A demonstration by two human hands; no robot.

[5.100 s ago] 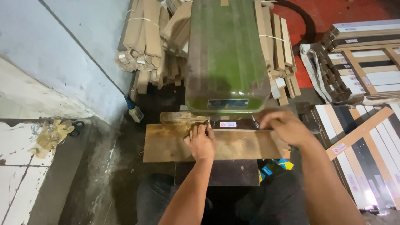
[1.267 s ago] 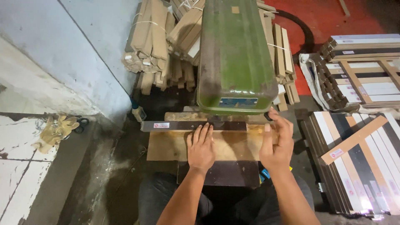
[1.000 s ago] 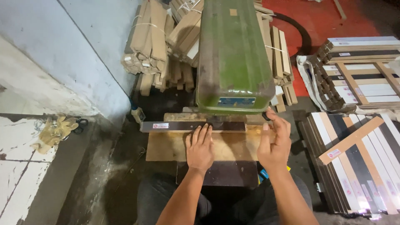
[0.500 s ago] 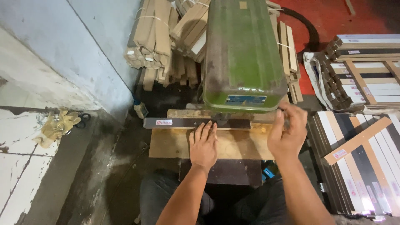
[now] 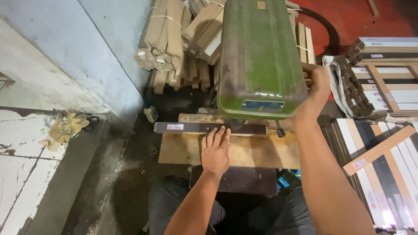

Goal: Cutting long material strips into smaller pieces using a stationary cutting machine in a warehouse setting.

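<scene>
My left hand (image 5: 215, 150) flat, fingers spread, pinning dark strip (image 5: 209, 128) on wooden board (image 5: 244, 150) under green drill press (image 5: 260, 56). My right hand (image 5: 315, 89) raised at machine's side, grip hidden, cannot tell. Strip positioned; drilling itself looks not done.

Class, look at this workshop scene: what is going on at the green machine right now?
A person sits at a green machine mounted over a wooden board. The left hand lies flat, fingers pressing a dark strip that rests across the board's far edge and runs under the machine's head. The right hand reaches up along the machine's right side; what it grips is hidden. Bundled wooden slats lean against the wall behind, and framed panels are stacked on the right.
</scene>
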